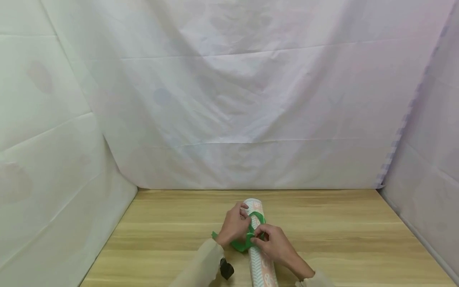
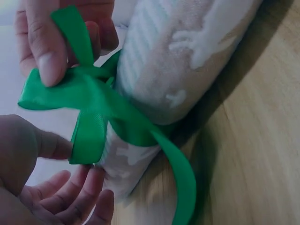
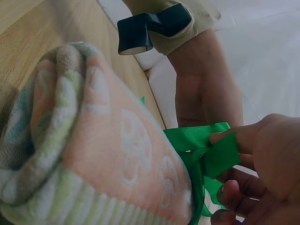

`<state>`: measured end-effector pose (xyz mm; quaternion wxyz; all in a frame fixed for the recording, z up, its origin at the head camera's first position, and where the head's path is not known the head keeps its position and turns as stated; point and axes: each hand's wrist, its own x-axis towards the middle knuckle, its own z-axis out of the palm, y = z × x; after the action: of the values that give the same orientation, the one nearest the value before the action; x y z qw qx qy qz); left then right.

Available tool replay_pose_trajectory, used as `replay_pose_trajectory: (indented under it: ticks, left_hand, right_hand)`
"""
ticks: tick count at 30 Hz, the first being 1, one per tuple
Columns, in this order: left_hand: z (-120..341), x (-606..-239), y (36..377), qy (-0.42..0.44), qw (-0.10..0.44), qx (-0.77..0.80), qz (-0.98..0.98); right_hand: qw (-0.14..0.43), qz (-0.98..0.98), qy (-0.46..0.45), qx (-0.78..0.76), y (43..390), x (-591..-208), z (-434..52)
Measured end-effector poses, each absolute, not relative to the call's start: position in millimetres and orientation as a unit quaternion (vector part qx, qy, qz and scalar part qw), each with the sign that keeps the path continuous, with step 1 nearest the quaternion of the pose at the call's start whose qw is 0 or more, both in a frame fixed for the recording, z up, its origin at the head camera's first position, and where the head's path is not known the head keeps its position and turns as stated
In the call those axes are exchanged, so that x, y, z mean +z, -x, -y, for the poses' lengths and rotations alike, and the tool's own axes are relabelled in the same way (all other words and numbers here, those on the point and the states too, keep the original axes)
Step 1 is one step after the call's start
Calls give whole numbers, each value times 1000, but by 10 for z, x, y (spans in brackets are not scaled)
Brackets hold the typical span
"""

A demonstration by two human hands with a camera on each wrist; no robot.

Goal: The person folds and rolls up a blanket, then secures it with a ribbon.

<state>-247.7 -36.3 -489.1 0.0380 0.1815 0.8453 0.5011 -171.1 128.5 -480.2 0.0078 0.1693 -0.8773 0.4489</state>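
Observation:
A rolled towel [image 1: 263, 267], patterned in pale stripes and peach with white figures, lies lengthwise on the wooden table. Around its middle runs a green ribbon [image 2: 136, 124], looped into a bow on top. My left hand [image 1: 234, 225] pinches one loop of this bow between thumb and fingers. From the other side my right hand [image 1: 277, 245] pinches the opposite loop, its thumb [image 2: 51, 68] laid on the ribbon. One loose ribbon tail [image 2: 183, 178] curves down beside the towel; another stands up by the right fingers. The rolled end [image 3: 42, 136] shows in the right wrist view.
The wooden table [image 1: 161, 239] reaches back to a hanging white cloth [image 1: 233, 99], with cloth walls at left and right. A black wrist camera mount [image 3: 159, 28] sits at the left sleeve. Ribbon also trails left under the left wrist.

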Motion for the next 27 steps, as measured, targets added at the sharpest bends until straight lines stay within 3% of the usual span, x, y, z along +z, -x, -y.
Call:
replay_pose_trajectory:
  ticks: [8, 14, 22, 27]
  left_hand:
    - [572, -4876, 2475, -131, 40, 505, -852]
    - [833, -4819, 2401, -150, 40, 474, -867]
    - [1114, -4686, 2214, -207, 82, 456, -862]
    - [1150, -4606, 2080, -218, 144, 487, -833]
  right_hand:
    - [20, 874, -179, 451, 1678, -4779, -1290]
    - [21, 871, -175, 459, 1675, -4766, -1300]
    - [19, 877, -150, 457, 1708, -4765, -1304]
    - [21, 877, -151, 456, 1725, -4763, -1304]
